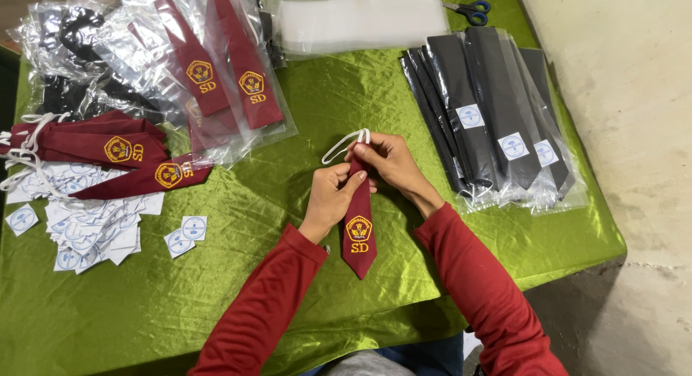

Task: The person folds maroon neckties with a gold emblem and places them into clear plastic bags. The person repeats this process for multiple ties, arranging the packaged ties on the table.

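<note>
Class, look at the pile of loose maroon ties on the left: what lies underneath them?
Under the loose maroon ties lie small white paper labels spread on the green cloth. How far the labels continue beneath the ties is covered.

Bright even daylight, sharp focus, glare on plastic sleeves, soft shadows

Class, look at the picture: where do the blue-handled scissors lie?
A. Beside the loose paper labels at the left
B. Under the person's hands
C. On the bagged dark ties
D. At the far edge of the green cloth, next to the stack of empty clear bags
D: the blue-handled scissors lie on the shiny green tablecloth at its far edge, just right of the stack of empty clear plastic bags.
</note>
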